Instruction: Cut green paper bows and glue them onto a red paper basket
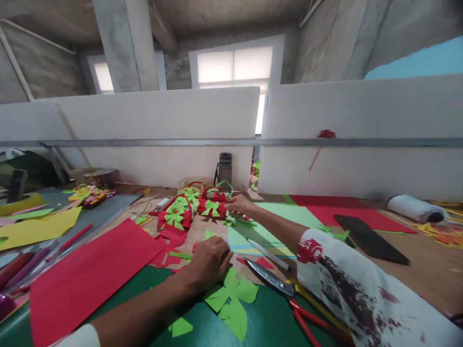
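My right hand [240,205] reaches far forward, its fingertips together at the right edge of a small red paper basket [211,210] with a green paper bow. Beside that basket stand several similar ones, among them a red basket [174,218] with green bows. Nearer to me, my left hand [211,262] is closed, fingers curled down; anything inside them is hidden. Just under it, a light green flower-shaped paper cutout [235,294] lies on the dark green mat [202,325]. Scissors [271,277] with red handles lie to the right of the cutout, blades apart from both hands.
A red paper sheet [97,274] covers the left front. Light green sheets [282,221], a pen [267,253], a black phone-like slab [371,238] and a white roll [415,209] lie to the right. A dark bottle [224,172] stands at the back by a white partition [162,115].
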A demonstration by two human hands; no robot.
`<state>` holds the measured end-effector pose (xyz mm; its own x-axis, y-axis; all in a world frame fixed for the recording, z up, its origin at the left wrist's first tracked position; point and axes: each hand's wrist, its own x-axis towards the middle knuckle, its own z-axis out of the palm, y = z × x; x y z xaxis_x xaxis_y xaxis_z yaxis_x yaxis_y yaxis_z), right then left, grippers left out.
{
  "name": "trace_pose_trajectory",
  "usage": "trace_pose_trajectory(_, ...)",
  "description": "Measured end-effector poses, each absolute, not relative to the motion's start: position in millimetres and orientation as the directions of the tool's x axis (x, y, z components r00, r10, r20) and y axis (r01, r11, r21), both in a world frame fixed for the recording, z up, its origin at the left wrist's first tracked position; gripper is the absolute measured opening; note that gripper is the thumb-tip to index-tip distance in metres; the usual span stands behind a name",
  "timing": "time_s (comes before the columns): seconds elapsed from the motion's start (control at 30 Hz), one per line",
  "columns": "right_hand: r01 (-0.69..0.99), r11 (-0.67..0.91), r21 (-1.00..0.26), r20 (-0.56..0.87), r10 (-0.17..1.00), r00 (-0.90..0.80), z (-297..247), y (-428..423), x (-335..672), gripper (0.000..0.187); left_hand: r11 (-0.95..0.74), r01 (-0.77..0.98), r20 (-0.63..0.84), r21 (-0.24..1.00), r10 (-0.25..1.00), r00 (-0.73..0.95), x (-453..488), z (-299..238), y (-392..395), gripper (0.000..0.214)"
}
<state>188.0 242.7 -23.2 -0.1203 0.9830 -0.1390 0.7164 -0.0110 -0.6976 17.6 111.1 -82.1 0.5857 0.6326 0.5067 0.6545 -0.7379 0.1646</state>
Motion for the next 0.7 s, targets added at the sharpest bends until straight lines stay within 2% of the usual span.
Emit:
trace_pose_trajectory(0.17,0.834,0.062,-0.548,-0.101,0.985,-0.139,-5.7,234.6,214.0,0.031,-0.73,0.658,0.493,0.185,0.648,0.581,16.5,-81.1,109.4,0.021)
trace_pose_trajectory(0.37,0.965,0.176,-0.195,-0.034,0.982,-0.186,9.8,175.3,274.6,0.031,-0.72,0.65,0.464,0.242,0.674,0.575,20.1,-72.1,107.1,0.019)
trace_pose_trajectory(0.53,0.964,0.254,0.081,-0.057,0.967,-0.249,-6.9,126.2,293.3,0.03,-0.75,0.622,0.424,0.224,0.65,0.631,50.8,-65.5,109.0,0.018)
trace_pose_trajectory(0.7,0.92,0.318,0.228,-0.063,0.948,-0.312,-20.3,112.0,293.5,0.03,-0.825,0.54,0.38,0.166,0.559,0.737,88.6,-64.1,102.1,0.029)
